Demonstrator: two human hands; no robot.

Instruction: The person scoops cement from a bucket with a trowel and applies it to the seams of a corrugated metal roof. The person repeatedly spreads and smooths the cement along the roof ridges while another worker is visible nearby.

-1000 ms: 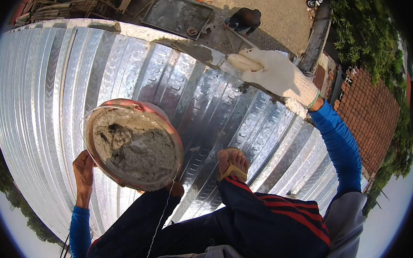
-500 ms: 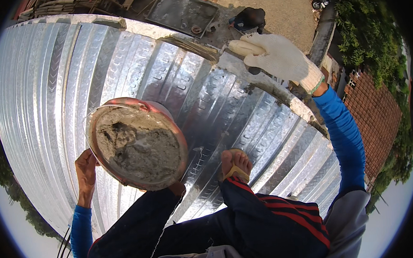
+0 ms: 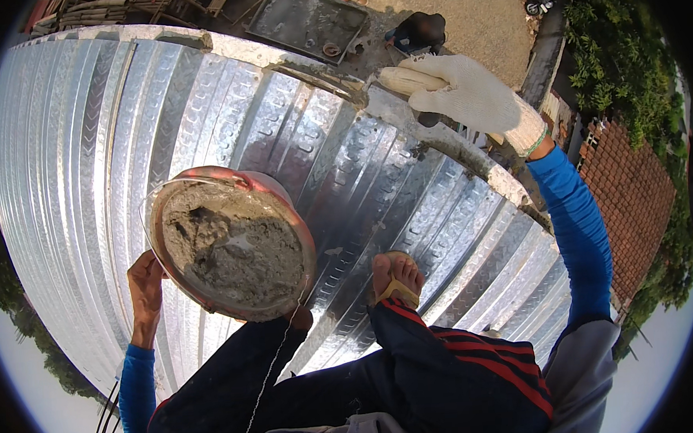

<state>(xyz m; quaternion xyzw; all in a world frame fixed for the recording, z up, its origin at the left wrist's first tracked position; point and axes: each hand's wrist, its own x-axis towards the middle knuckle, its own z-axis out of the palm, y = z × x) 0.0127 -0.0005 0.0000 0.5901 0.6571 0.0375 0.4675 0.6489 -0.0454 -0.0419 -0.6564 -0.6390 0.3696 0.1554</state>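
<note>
My bare left hand point(image 3: 146, 286) grips the left side of a red bucket point(image 3: 275, 201) at the wire handle. Grey wet mortar point(image 3: 231, 250) fills the bucket, which sits on the corrugated metal sheeting point(image 3: 79, 199) by my feet. My right hand point(image 3: 466, 96), in a white knit glove, is stretched out over the mortar-streaked concrete edge point(image 3: 469, 163) at upper right. Its fingers are bent around something pale that I cannot make out clearly. My sandalled right foot point(image 3: 397, 276) rests on the sheeting right of the bucket.
Below the roof edge, another person point(image 3: 415, 32) bends beside a shallow mixing trough point(image 3: 297, 19). Stacked poles point(image 3: 116, 10), a gravelly yard point(image 3: 477, 14) and a parked motorbike point(image 3: 539, 6) lie beyond. Trees point(image 3: 613, 61) and a tiled roof point(image 3: 628, 202) are at the right.
My gloved right hand has moved slightly up, mostly in the first half second. The bucket and left hand appear slightly farther right in the picture. The other person shows a little farther right.
</note>
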